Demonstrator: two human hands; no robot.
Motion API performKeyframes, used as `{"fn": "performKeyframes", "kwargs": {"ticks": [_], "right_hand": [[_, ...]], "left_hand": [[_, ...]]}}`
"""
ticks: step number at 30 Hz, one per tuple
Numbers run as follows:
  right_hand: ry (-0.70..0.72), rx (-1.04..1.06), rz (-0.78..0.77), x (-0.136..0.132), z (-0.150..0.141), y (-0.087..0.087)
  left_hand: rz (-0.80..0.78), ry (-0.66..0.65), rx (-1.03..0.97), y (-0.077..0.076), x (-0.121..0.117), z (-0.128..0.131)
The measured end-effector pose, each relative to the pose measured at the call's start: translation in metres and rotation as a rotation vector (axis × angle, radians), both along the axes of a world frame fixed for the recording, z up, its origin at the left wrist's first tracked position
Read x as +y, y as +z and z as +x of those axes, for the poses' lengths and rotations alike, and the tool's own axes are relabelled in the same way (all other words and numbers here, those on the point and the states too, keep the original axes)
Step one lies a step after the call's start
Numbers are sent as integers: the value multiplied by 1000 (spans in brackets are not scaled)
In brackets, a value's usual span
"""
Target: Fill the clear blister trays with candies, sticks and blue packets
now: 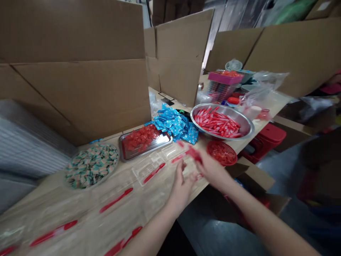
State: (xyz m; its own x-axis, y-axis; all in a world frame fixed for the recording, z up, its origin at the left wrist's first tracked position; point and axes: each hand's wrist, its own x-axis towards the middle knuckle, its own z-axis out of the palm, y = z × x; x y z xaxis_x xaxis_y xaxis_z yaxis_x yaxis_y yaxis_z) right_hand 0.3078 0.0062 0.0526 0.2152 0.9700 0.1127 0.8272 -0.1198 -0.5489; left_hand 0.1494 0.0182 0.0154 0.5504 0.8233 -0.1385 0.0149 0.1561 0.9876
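While our right hand (212,170) pinches a red plastic stick (194,154) just above the surface (87,208), its fingers (199,155) close narrowly around it. Motion blur makes the stick hard to read, but its long axis seems to lie nearly level, running left from the grip towards our left hand (182,190). That hand's slightly spread fingers (181,167) rise just beneath the stick, apparently not gripping it. Nearer us, similar red sticks lie flat on clear plastic sheeting, pointing diagonally from near left to far right. A clear plastic tray (149,167) sits just left of our hands. Farther off stand a steel bowl (234,115) heaped with red sticks, blue sachets (176,124), a steel tray (145,142) of red packets, and a round red basket (222,153).
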Motion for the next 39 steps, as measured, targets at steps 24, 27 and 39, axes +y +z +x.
{"fn": "performKeyframes", "kwargs": {"ticks": [24, 27, 39], "right_hand": [[242, -474, 322, 149, 22, -53], [374, -417, 317, 133, -2, -56], [156, -828, 227, 155, 16, -47]], "left_hand": [[734, -115, 964, -36, 41, -117], [779, -191, 965, -39, 38, -128], [853, -69, 1063, -36, 23, -184]]}}
